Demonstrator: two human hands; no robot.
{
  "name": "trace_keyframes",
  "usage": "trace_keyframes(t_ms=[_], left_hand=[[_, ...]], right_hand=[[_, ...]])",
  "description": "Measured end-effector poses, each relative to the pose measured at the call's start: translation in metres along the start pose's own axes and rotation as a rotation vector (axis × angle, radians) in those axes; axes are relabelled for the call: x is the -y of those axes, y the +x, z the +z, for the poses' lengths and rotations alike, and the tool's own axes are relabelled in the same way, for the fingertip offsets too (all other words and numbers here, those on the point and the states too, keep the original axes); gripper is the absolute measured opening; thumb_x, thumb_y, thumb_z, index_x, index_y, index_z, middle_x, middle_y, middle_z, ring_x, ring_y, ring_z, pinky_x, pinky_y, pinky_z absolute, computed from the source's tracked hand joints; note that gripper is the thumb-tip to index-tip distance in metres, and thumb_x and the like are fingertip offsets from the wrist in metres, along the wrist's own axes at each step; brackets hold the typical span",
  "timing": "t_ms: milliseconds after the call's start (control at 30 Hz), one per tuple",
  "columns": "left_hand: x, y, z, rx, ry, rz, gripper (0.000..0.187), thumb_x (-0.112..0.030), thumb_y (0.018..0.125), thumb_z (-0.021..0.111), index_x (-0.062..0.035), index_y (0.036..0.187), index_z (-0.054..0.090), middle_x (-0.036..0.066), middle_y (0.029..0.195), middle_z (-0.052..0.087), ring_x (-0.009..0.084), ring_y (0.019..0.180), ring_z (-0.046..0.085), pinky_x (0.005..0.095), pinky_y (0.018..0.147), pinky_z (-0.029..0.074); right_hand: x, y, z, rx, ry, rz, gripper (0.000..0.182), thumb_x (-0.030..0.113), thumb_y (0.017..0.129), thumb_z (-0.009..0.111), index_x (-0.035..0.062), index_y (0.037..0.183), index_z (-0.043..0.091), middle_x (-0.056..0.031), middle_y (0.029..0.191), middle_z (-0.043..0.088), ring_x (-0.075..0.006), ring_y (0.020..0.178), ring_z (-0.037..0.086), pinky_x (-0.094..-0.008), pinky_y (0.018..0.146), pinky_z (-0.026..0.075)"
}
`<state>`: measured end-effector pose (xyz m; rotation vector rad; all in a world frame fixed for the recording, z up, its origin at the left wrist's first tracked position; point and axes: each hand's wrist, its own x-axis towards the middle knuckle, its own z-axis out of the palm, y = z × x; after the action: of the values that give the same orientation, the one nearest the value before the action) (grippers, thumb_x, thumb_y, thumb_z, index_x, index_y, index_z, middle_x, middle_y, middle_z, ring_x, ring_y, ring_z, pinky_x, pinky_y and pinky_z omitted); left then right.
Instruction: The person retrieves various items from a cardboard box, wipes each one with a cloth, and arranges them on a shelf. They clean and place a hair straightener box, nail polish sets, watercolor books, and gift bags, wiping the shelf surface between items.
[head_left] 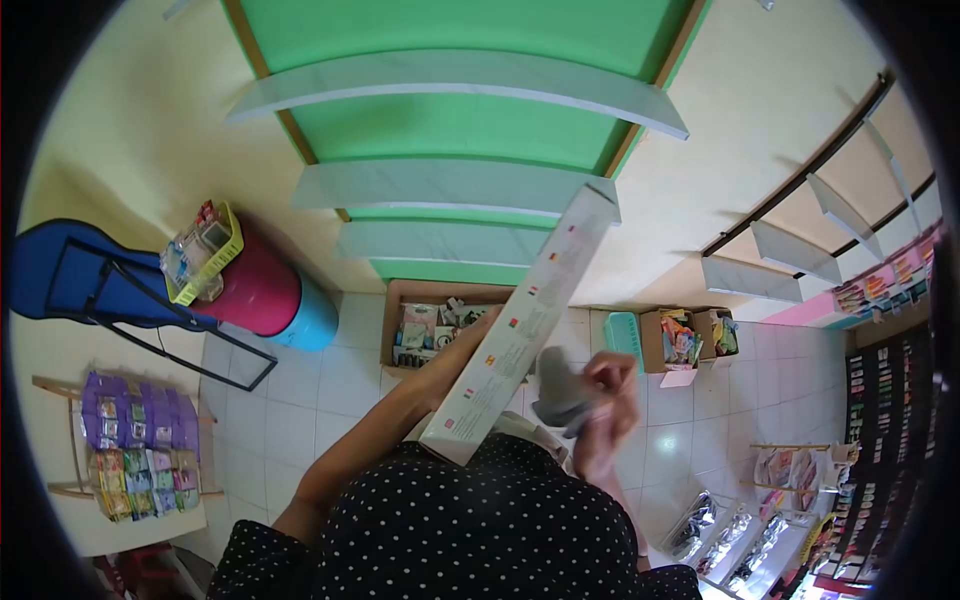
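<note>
A long white box (525, 325) with small flags and lines of print on its side is held slantwise in front of my body, its lower end against my dotted top. My left hand (486, 332) grips it from behind, the fingers hidden by the box. To the right of the box, my right hand (610, 395) is closed on a grey cloth (560, 388), which hangs bunched from the fingers beside the box. The right hand is slightly blurred.
Ahead, grey shelves (440, 185) span a green wall. Below stands a cardboard box (393, 300) of goods; smaller cartons (652, 335) and a turquoise basket (622, 340) are on the right. A pink drum (262, 290) carries a yellow basket (225, 265), near a folded blue chair (75, 275).
</note>
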<state>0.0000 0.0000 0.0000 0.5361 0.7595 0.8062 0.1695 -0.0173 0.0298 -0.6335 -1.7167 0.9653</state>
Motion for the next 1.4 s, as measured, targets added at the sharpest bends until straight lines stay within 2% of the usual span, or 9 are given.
trace_keyframes(t_ms=[33,100,367,433,500,800,833,1033,1400], left_hand=[[0.001,0.001,0.008,0.002,-0.120,0.009,0.049,-0.047,0.084,0.033,-0.0163,0.122,0.032,0.006,0.108,0.045,0.0155,0.096,0.045,0.0294,0.080,0.041],[0.000,-0.006,0.011,-0.001,-0.238,0.008,0.043,-0.044,0.086,0.032,-0.0139,0.116,0.038,0.006,0.104,0.047,0.0140,0.095,0.045,0.0283,0.079,0.041],[-0.004,-0.007,0.021,0.068,0.057,0.136,0.048,-0.046,0.086,0.029,-0.0114,0.120,0.030,0.006,0.107,0.039,0.0106,0.097,0.041,0.0256,0.078,0.040],[-0.001,-0.010,0.021,0.026,0.155,0.096,0.050,-0.046,0.086,0.030,-0.0104,0.121,0.030,0.006,0.107,0.040,0.0101,0.097,0.040,0.0241,0.076,0.040],[0.002,-0.009,0.019,0.011,0.192,0.125,0.052,-0.047,0.086,0.030,-0.0101,0.122,0.029,0.006,0.107,0.040,0.0099,0.097,0.040,0.0230,0.075,0.039],[0.002,-0.012,0.028,0.041,0.089,0.233,0.047,-0.044,0.087,0.027,-0.0068,0.115,0.036,0.003,0.096,0.042,0.0086,0.086,0.040,0.0222,0.074,0.038],[0.002,-0.012,0.026,0.019,0.081,0.233,0.047,-0.044,0.087,0.027,-0.0068,0.115,0.036,0.003,0.096,0.042,0.0086,0.086,0.040,0.0222,0.074,0.038],[0.004,-0.015,0.028,-0.034,0.164,0.131,0.044,-0.045,0.087,0.029,-0.0080,0.108,0.040,0.002,0.088,0.044,0.0071,0.079,0.041,0.0215,0.067,0.039],[0.011,-0.017,0.020,-0.030,-0.114,0.219,0.043,-0.044,0.086,0.032,-0.0083,0.108,0.039,0.004,0.091,0.044,0.0098,0.082,0.043,0.0242,0.070,0.040]], right_hand=[[0.006,0.003,-0.001,0.010,0.000,0.006,0.046,0.033,0.072,0.062,0.0155,0.113,0.050,-0.0041,0.083,0.045,-0.0184,0.071,0.050,-0.0255,0.061,0.044],[0.013,0.006,0.014,0.078,-0.396,-0.295,0.023,0.022,0.059,0.070,0.0103,0.078,0.066,-0.0031,0.074,0.041,-0.0144,0.057,0.045,-0.0244,0.051,0.041],[0.001,0.035,-0.017,-0.165,-0.710,-0.364,0.022,0.025,0.063,0.067,0.0080,0.076,0.066,-0.0028,0.064,0.038,-0.0130,0.051,0.040,-0.0234,0.042,0.033],[0.002,0.051,-0.025,-0.273,-0.728,-0.167,0.021,0.016,0.071,0.058,-0.0036,0.077,0.062,-0.0062,0.065,0.038,-0.0160,0.058,0.037,-0.0261,0.050,0.029],[-0.006,0.062,-0.028,-0.366,-0.713,-0.194,0.019,0.017,0.065,0.065,0.0031,0.078,0.065,-0.0044,0.063,0.038,-0.0144,0.050,0.037,-0.0262,0.043,0.029],[0.001,0.027,-0.005,-0.121,-0.598,-0.419,0.020,0.022,0.059,0.068,0.0092,0.074,0.067,0.0012,0.061,0.036,-0.0101,0.047,0.038,-0.0225,0.041,0.032],[-0.002,0.024,-0.011,-0.082,-0.631,-0.329,0.027,0.026,0.064,0.064,-0.0002,0.069,0.064,-0.0045,0.065,0.041,-0.0159,0.057,0.041,-0.0257,0.048,0.032],[-0.013,0.070,-0.026,-0.356,-0.688,-0.192,0.020,0.012,0.075,0.056,-0.0057,0.065,0.055,-0.0052,0.062,0.039,-0.0154,0.055,0.037,-0.0269,0.047,0.027],[0.002,0.015,0.011,0.145,-0.420,-0.428,0.015,0.018,0.059,0.066,0.0067,0.068,0.065,0.0000,0.060,0.038,-0.0112,0.043,0.039,-0.0231,0.036,0.032]])
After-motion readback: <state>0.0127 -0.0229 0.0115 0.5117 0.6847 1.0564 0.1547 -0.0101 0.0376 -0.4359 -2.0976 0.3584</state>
